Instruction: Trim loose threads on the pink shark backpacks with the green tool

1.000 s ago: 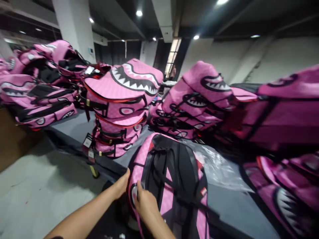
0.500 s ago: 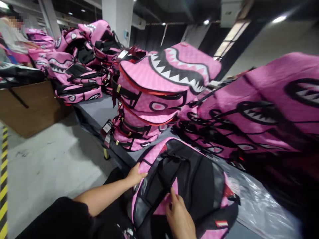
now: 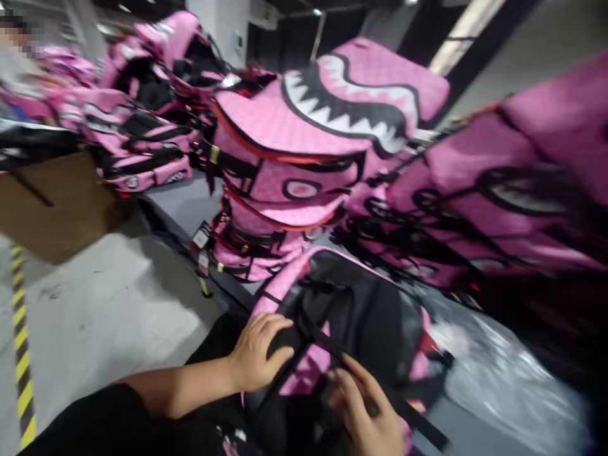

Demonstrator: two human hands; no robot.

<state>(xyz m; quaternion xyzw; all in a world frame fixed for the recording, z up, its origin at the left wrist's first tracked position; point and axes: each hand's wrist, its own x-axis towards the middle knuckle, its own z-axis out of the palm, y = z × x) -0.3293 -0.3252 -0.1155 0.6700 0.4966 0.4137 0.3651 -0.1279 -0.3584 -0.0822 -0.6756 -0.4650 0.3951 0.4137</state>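
A pink and black backpack (image 3: 380, 310) lies in front of me with its black padded back and shoulder straps facing up. My left hand (image 3: 259, 354) rests on its left edge, thumb and fingers apart in an open curve over the black padding. My right hand (image 3: 370, 405) is over the lower part of the bag, its fingers pinched on a narrow black webbing strap (image 3: 418, 421). The strap runs diagonally across the bag, and its loose end hangs past my hand at the lower right. Motion blurs the fingertips slightly.
Stacked pink shark-mouth backpacks (image 3: 304, 190) stand just beyond, with more piled bags (image 3: 513, 190) at right. Clear plastic wrapping (image 3: 513, 386) lies on the grey table (image 3: 175, 206). A cardboard box (image 3: 61, 209) and another person (image 3: 19, 69) are at left. Striped tape (image 3: 21, 342) marks the floor.
My left hand has shifted from gripping the bag's pink edge to lying more openly over it. My right hand has moved right and down, drawing the black webbing strap out across the bag.
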